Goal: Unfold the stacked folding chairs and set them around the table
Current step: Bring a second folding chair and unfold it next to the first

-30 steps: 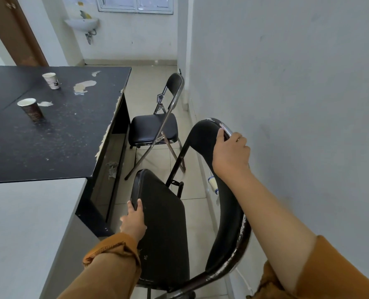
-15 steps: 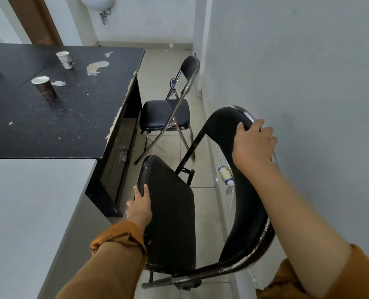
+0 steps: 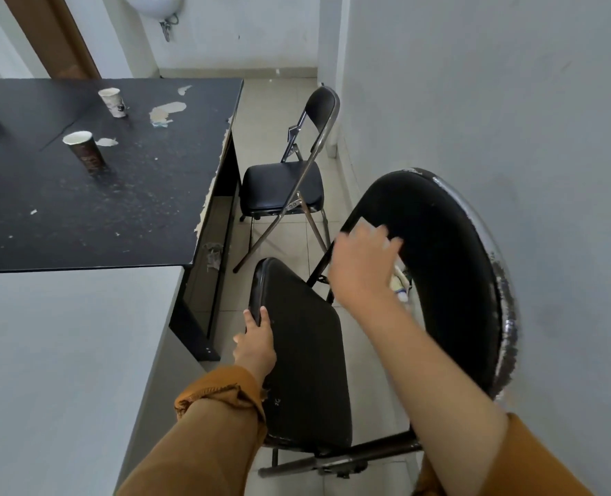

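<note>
A black folding chair is right below me, its seat tilted and its padded backrest curving along the right wall. My left hand grips the left edge of the seat. My right hand is blurred, off the backrest, fingers spread, hovering between seat and backrest. A second black folding chair stands unfolded farther ahead, beside the right end of the black table.
Two paper cups stand on the worn table top. A grey surface fills the lower left. The white wall runs close on the right. A sink and a brown door are at the far end.
My right hand has let go of the backrest top and swung left and down. The left hand stays on the seat edge. The view has tipped further down.
</note>
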